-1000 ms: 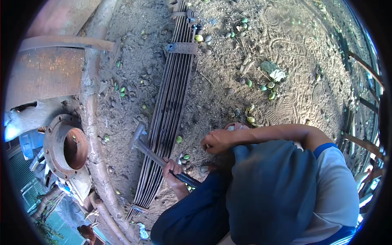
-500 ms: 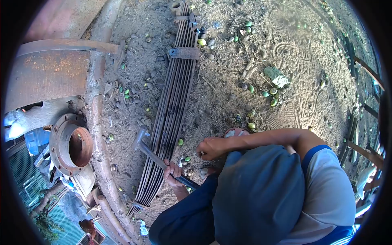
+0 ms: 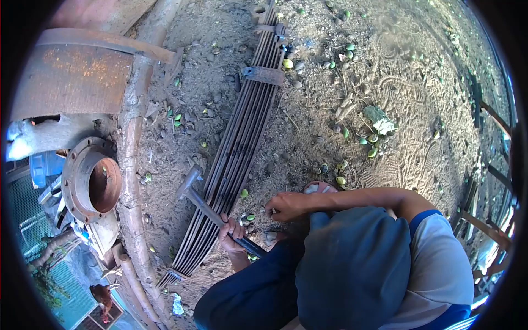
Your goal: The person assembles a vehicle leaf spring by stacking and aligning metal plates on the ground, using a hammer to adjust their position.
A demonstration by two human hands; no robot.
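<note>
My left hand (image 3: pixel 232 232) is wrapped around the handle of a long-handled hammer (image 3: pixel 208 209). The hammer's metal head (image 3: pixel 190 180) lies over the left edge of a long stack of rusty leaf springs (image 3: pixel 236 140), and its handle crosses the lower part of the stack. A metal clip (image 3: pixel 264 76) binds the springs near their far end. To the right of the stack, my right hand (image 3: pixel 287 207) is closed with curled fingers near a sandalled foot (image 3: pixel 320 188). Whether anything is inside those fingers is hidden. A dark cap (image 3: pixel 355 269) covers much of the lower view.
A rusty flanged pipe (image 3: pixel 69 184) and a curved rusty metal sheet (image 3: pixel 74 80) stand at left, beside a long wooden pole (image 3: pixel 131 159). A chicken (image 3: pixel 103 298) is at lower left. Green fruits (image 3: pixel 341 180) and a crumpled leaf (image 3: pixel 379 120) litter the dirt ground.
The view has turned slightly, so the far end of the springs sits further right. Both hands and the hammer keep nearly the same positions.
</note>
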